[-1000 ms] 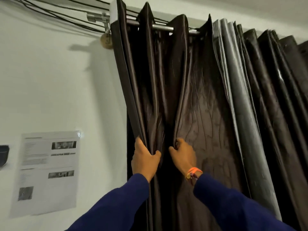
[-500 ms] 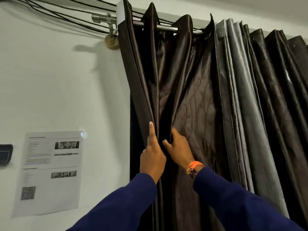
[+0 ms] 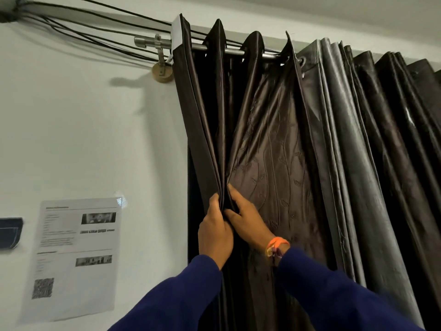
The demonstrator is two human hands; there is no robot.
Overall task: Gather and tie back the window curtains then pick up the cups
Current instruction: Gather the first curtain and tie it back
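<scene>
A dark brown glossy curtain (image 3: 269,149) hangs in pleats from a metal rod (image 3: 253,53) along the top of the wall. A second, greyer curtain (image 3: 358,139) hangs bunched to its right. My left hand (image 3: 214,231) grips the curtain's left edge folds at chest height. My right hand (image 3: 248,222), with an orange band at the wrist, presses a neighbouring fold against the left hand, so the pleats are pinched together between them. No cups are in view.
White wall fills the left side, with a printed paper sheet (image 3: 74,256) taped low and a dark object (image 3: 10,232) at the left border. Black cables (image 3: 78,32) run along the top. A round rod bracket (image 3: 163,72) sits on the wall.
My hands have come together from being apart on separate folds, gathering the left pleats into one bunch. The left hand's raised finger has closed onto the fabric.
</scene>
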